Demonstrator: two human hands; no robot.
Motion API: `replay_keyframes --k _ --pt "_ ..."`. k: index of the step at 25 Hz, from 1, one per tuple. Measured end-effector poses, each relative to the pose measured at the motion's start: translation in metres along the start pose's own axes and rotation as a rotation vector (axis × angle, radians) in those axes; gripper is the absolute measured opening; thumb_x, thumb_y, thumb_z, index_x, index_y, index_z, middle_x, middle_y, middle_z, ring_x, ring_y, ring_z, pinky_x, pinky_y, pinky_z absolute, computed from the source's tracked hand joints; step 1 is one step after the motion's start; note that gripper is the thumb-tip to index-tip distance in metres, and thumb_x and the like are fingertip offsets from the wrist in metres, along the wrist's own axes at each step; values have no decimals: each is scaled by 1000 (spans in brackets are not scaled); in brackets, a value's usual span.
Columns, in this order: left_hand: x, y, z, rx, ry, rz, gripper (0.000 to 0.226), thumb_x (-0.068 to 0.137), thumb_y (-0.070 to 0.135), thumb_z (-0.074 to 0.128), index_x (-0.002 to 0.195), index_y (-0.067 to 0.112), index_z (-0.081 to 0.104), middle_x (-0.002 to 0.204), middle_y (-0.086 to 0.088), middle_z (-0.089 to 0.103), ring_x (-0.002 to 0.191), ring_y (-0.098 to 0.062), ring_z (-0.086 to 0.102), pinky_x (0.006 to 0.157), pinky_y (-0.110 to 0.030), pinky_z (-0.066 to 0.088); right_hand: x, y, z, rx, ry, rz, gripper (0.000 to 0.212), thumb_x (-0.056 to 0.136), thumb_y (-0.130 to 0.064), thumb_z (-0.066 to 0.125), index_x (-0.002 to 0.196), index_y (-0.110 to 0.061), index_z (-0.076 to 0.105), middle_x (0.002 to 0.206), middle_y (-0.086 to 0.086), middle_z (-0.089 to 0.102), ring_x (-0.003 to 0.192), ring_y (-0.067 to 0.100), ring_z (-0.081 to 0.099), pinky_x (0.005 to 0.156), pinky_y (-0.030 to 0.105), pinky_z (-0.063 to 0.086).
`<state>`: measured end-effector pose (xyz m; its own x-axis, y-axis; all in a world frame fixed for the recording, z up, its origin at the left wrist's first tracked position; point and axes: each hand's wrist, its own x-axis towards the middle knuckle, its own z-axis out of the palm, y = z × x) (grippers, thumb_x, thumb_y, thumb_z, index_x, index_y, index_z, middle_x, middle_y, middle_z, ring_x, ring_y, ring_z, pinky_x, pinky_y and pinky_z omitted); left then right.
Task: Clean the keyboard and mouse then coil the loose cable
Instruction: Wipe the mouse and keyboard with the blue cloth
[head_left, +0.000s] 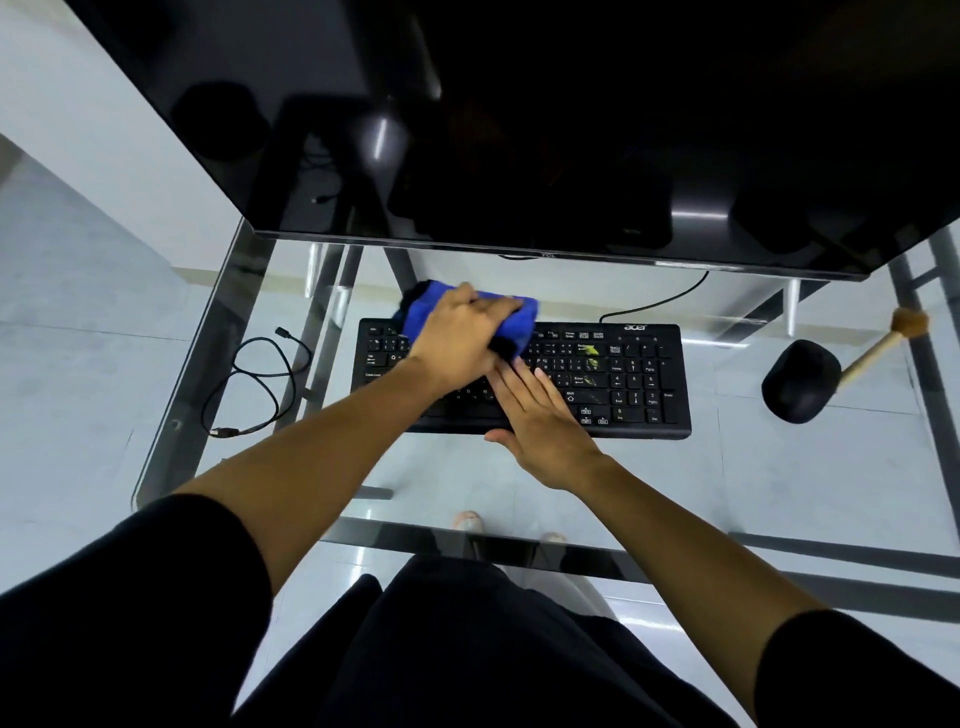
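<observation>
**Cloth Working Across a Black Keyboard on a Glass Desk**

Head view: a person's left hand (460, 335) is pressing a blue microfibre cloth (514, 325) onto the upper rows of a black Acer keyboard (631, 379), fingers curled together and clamped on the bunched fabric. The right hand (540, 415) is lying flat on the lower keys, fingers straight and close together, gripping nothing and apparently steadying the board. Yellowish specks are showing on keys right of centre, so the wiping looks unfinished. The keyboard is sitting mid-desk on the glass desk (727, 493), below the dark monitor (519, 130). The black mouse (800, 382) is resting well apart to the right, with a wooden-handled brush (883, 343) just beside it. The loose cable (254, 384) is sprawling uncoiled at the left.

The keyboard is probably light and rigid, likely to slide on glass; bracing its front edge seems wise. The cable looks thin and limp, best taken near one plug. The mouse appears smooth, suited to gripping by its sides.
</observation>
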<state>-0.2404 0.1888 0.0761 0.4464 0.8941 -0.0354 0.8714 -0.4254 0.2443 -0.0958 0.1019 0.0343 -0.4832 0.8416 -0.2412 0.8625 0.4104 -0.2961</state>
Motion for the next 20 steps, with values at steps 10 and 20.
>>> replay_keyframes --k 10,20 --pt "69 -13 -17 -237 -369 202 56 73 -8 49 120 19 63 119 -3 66 111 -23 57 94 -36 44 2 4 2 48 34 -28 77 97 -47 37 150 -13 -6 159 0 -13 144 11 -16 118 29 -10" --pt "51 -45 -18 -172 -281 177 71 69 -8 48 128 30 58 132 12 58 122 -20 46 106 -44 31 -52 61 -24 200 266 385 115 72 -71 54 151 -9 -3 159 3 -9 147 16 -11 119 34 -4"
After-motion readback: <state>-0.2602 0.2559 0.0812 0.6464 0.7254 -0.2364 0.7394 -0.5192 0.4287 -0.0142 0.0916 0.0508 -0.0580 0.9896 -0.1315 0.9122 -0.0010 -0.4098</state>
